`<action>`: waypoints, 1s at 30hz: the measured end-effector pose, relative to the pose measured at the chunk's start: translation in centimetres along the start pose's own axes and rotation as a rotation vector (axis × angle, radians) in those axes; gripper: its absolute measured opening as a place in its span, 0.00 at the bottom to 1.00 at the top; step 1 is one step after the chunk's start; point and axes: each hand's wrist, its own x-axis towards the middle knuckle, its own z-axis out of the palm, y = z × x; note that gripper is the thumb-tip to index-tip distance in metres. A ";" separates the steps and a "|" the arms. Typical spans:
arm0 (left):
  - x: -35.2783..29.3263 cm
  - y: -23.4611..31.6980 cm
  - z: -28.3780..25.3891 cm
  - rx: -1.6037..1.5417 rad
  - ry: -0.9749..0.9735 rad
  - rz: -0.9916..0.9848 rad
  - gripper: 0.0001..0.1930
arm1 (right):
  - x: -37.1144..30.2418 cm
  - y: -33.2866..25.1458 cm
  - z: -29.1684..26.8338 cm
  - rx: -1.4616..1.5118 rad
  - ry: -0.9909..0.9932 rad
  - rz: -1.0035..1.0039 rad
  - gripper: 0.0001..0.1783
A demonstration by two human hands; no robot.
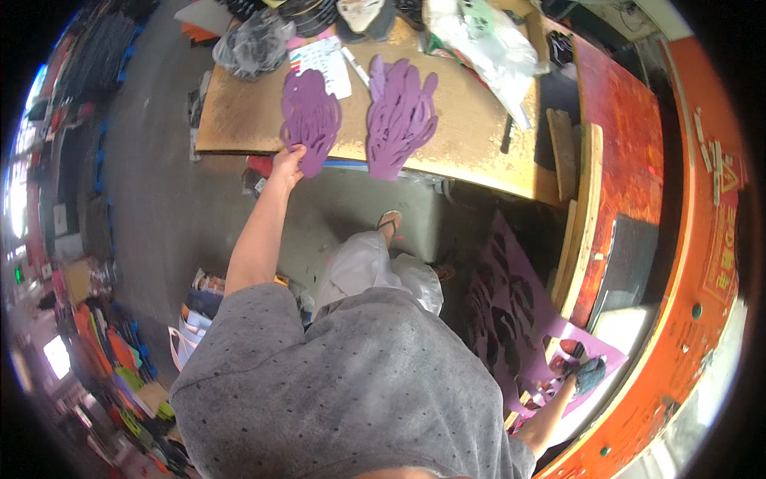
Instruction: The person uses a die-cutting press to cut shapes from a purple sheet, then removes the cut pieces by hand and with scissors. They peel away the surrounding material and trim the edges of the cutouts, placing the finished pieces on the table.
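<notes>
My bare left hand [290, 165] pinches the lower left edge of a stack of purple die-cut pieces [311, 116] at the table's front edge. To the right of it lies a second fanned pile of purple cut pieces [399, 120], touched by neither hand. Low on the right, my right hand [588, 375], in a dark glove, grips a purple sheet [499, 307] full of cut-out holes. This sheet hangs down beside me, its far end near the table. The right fingertips are partly hidden against it.
On the wooden table [239, 120] are a written paper [321, 64], a marker [356, 67], a grey plastic bag [254, 44] and a white bag [487, 48]. An orange machine frame [702, 263] and wooden boards [586, 215] stand at right. Stacked coloured material [104, 343] lines the left.
</notes>
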 end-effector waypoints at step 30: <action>-40.6 -22.2 42.1 1.132 -1.083 1.889 0.18 | 1.3 -6.5 -9.7 0.269 -0.465 0.354 0.27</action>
